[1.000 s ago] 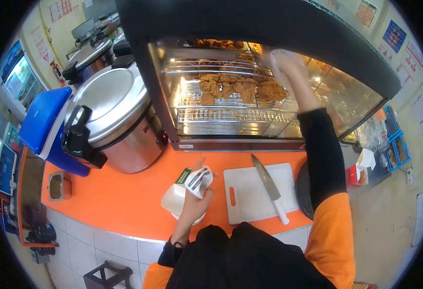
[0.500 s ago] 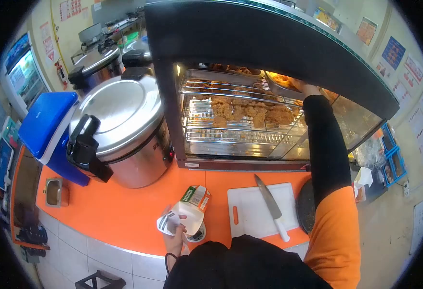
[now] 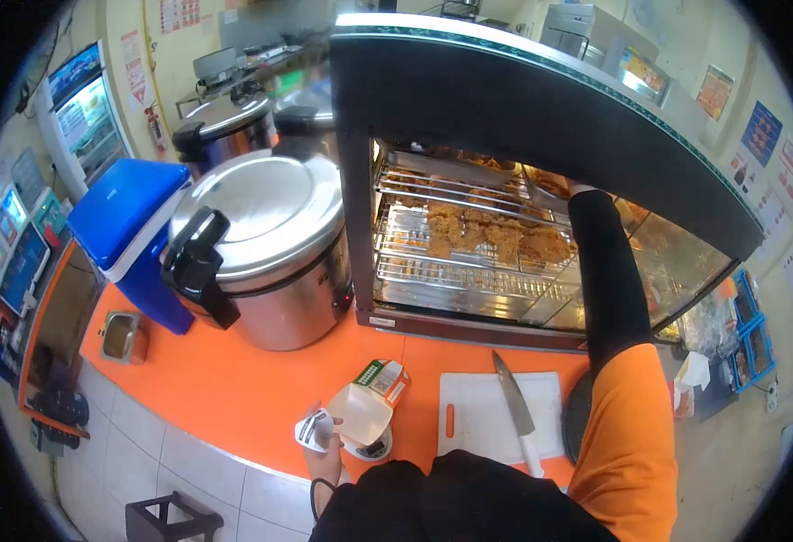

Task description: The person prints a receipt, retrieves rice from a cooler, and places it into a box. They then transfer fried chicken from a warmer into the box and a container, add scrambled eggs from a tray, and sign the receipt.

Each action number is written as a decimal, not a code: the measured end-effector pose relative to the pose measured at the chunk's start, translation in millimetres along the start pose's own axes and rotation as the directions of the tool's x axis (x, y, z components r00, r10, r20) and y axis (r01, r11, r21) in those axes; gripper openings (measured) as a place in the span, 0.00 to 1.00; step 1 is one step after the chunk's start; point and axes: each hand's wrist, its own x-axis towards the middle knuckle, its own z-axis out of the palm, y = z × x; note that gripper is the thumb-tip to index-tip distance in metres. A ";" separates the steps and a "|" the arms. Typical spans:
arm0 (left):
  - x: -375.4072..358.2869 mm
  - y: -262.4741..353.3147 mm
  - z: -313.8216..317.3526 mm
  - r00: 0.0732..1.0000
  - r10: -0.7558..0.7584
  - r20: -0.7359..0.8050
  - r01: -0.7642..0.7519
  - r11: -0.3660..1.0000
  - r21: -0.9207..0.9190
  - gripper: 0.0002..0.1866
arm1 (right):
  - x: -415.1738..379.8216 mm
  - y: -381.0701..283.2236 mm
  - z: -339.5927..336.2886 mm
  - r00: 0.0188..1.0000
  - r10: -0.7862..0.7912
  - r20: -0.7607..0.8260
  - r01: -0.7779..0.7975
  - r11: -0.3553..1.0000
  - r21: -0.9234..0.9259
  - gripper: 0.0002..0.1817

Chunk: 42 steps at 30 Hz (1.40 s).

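Observation:
An open paper takeaway box [image 3: 365, 406], printed in green, white and orange-red, is tilted in my left hand [image 3: 326, 462], whose fingers are closed around its flap side. Just below the box, a small round scale [image 3: 378, 447] partly shows on the counter. My right arm reaches into the heated display cabinet [image 3: 469, 321]. Up by the top shelf, my right hand [image 3: 581, 188] is beside a metal tray [image 3: 541, 194] of fried food; its fingers are hidden by the wrist and the cabinet. Breaded fried pieces [image 3: 496, 230] lie on the wire rack below.
A knife [image 3: 516, 402] lies across a white cutting board [image 3: 455, 388], beside a dark round pan [image 3: 577, 406]. To the left stand a large steel cooker [image 3: 279, 298], a blue cooler box [image 3: 130, 212] and a small metal container [image 3: 125, 339]. A dark stool [image 3: 175, 519] is on the floor.
The view has turned left, so the counter and cabinet appear farther right. My right hand remains inside the cabinet near the tray, and my left hand keeps hold of the box.

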 end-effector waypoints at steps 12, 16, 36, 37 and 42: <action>-15.6 10.8 0.5 0.988 0.156 -0.004 -0.152 0.971 0.186 0.27 | -28.8 -17.1 -11.5 0.993 -0.114 0.033 0.091 0.914 0.396 0.21; -17.8 9.1 5.4 0.983 0.183 -0.031 -0.165 0.939 0.303 0.21 | -65.6 -30.5 -31.7 0.974 -0.189 0.128 0.150 0.953 0.263 0.20; -12.8 -32.5 9.1 0.913 0.402 0.067 -0.319 0.603 0.731 0.22 | -79.6 6.6 -33.1 0.976 -0.215 0.025 0.207 0.963 0.172 0.13; -14.5 -29.2 11.5 0.911 0.402 0.086 -0.331 0.593 0.734 0.23 | -89.6 -2.2 -45.3 0.969 -0.245 0.025 0.243 0.967 0.083 0.13; -6.5 -43.3 0.8 0.961 0.115 0.253 -0.277 0.472 0.837 0.29 | -127.4 -19.2 -49.0 0.966 -0.195 -0.171 0.208 0.976 0.059 0.17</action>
